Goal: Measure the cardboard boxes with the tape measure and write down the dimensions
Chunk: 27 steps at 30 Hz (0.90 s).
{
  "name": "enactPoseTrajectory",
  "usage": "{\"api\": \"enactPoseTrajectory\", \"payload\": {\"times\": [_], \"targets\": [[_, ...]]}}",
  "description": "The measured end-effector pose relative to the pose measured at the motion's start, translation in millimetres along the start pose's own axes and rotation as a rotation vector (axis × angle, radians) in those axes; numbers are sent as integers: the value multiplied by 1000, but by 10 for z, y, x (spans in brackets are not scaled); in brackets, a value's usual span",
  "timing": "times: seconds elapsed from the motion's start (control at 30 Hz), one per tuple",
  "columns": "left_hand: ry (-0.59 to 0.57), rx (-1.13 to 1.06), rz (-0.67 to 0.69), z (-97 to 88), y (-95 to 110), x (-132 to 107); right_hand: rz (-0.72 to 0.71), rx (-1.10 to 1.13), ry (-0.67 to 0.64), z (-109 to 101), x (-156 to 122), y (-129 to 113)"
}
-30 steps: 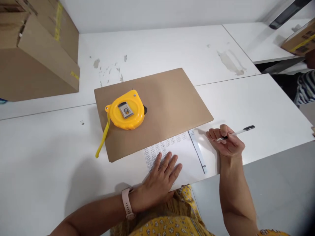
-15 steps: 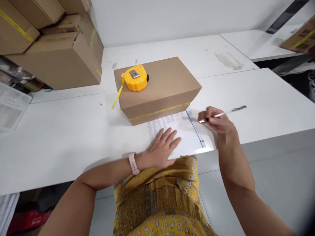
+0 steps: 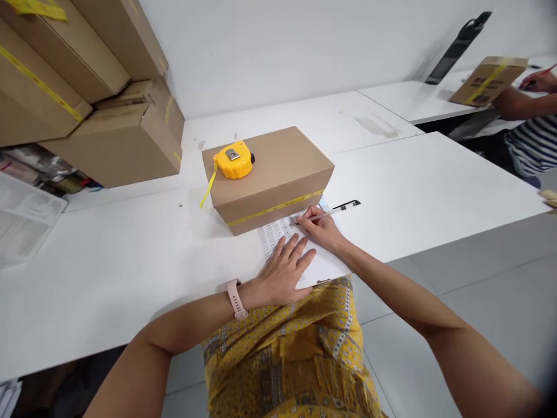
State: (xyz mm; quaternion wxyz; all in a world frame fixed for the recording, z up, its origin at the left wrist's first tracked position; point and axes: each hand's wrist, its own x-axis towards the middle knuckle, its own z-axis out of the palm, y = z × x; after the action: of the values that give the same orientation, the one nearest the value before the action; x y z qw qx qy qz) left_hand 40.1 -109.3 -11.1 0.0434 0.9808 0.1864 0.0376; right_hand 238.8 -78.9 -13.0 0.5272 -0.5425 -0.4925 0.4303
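Observation:
Fingers of my right hand [image 3: 322, 227] are closed round a pen [image 3: 335, 211], its tip down at a sheet of paper [image 3: 327, 265] covered partly in rows of writing. My left hand [image 3: 285, 267] lies flat with fingers spread on the same sheet, holding nothing. Behind both hands stands a closed cardboard box [image 3: 278, 168] with a yellow tape strip along its front. The box hides the sheet's far edge. On its top left rests a yellow tape measure [image 3: 235, 161] with a strap hanging over the side.
Stacked cardboard boxes [image 3: 126, 142] fill the back left, beside a clear plastic container [image 3: 28, 217]. At the far right are a black bottle [image 3: 456, 49], another taped box [image 3: 489, 81] and a co-worker's arm [image 3: 528, 104]. The white table [image 3: 130, 273] ends just before my body.
My right hand has moved left with the pen, from beyond the sheet's right side onto the written rows. My left hand stays flat on the paper. The view has shifted, showing the co-worker.

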Motion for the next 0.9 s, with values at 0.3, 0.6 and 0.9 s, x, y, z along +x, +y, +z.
{"api": "enactPoseTrajectory", "payload": {"times": [0.3,0.6,0.9], "targets": [[52,-43,-29,-43,34,-2,18,-63,-113,-47,-52,28],[65,-7,-19,-58,40,9,-72,-255,-10,8,-86,-51],[55,-7,-19,-45,37,14,-88,-285,-31,3,-84,44]]}}
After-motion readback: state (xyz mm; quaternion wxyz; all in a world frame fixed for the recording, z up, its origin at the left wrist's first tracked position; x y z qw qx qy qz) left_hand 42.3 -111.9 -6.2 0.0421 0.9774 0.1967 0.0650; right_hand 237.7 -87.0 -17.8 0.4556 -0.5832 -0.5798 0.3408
